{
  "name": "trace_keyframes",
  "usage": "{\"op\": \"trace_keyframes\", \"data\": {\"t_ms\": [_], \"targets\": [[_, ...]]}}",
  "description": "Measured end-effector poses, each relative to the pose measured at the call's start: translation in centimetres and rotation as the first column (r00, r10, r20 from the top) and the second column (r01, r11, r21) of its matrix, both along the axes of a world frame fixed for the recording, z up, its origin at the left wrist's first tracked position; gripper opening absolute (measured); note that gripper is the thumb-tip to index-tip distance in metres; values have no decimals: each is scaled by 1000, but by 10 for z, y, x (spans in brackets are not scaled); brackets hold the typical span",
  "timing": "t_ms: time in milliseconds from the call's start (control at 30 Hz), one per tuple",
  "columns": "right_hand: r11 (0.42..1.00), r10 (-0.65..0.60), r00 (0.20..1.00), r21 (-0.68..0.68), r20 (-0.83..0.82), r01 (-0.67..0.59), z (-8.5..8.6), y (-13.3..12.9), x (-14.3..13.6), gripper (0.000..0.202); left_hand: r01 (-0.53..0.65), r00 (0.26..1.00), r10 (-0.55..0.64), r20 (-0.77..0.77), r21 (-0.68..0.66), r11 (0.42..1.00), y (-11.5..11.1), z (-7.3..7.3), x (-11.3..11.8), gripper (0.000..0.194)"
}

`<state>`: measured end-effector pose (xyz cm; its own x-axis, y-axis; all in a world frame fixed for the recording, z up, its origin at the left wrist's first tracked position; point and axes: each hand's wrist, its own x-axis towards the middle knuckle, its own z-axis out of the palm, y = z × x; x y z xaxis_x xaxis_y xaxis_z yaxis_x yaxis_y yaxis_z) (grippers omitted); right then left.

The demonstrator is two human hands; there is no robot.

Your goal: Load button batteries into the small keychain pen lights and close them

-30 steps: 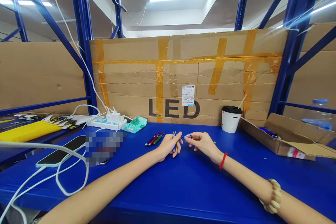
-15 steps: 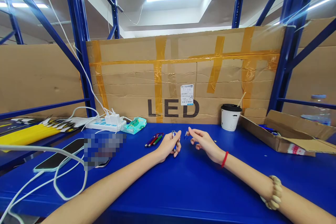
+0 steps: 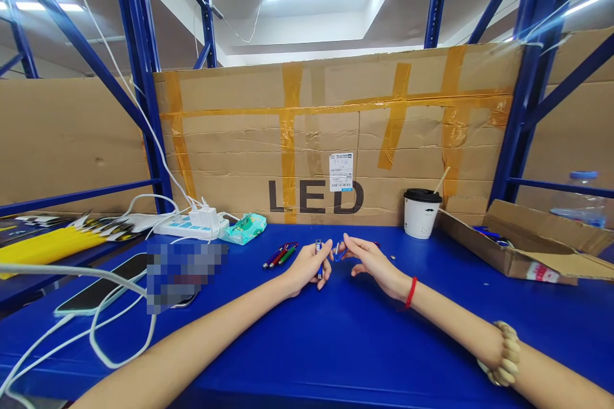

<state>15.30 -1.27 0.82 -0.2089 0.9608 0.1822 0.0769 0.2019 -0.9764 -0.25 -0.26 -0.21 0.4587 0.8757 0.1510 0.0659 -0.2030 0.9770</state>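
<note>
Left hand: the left hand (image 3: 307,263) rests on the blue counter (image 3: 336,345), fingers curled around a small blue pen-like torch (image 3: 318,257), which it grips near the lower half.

Torch axis: the torch stands close to upright in the fist, its silver tip up and slightly away from the person, its lower end hidden behind the fingers.

Right hand: the right hand (image 3: 371,261) is just beside the left, pinching a small blue clip or ring piece (image 3: 338,252) between thumb and forefinger; the other fingers hang loose and curled.

Key relation: the blue piece lies to the right of the torch's tip and at about the same height, near it but not touching; a narrow gap shows between the two. The right hand is the nearer one to that piece, the left the nearer one to the torch.

What the piece is: too small to tell exactly.

Nearby on the counter: a bunch of similar red, green and blue torches (image 3: 281,254) lies left of the left hand, long axes slanting away to the right.

Further off: a lidded paper cup (image 3: 421,213) stands back right, and an open cardboard box (image 3: 518,249) sits right of it.
</note>
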Motion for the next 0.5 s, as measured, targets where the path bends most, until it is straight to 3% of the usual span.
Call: {"op": "trace_keyframes", "data": {"t_ms": [300,500], "targets": [[980,197,965,-28,173,-195,-8,4,-1,49,66,997,-64,-35,40,997,1,-2,0,51],[974,226,960,-57,163,-219,-8,1,-2,47,169,984,-166,-62,65,983,-2,2,-2,47]]}}
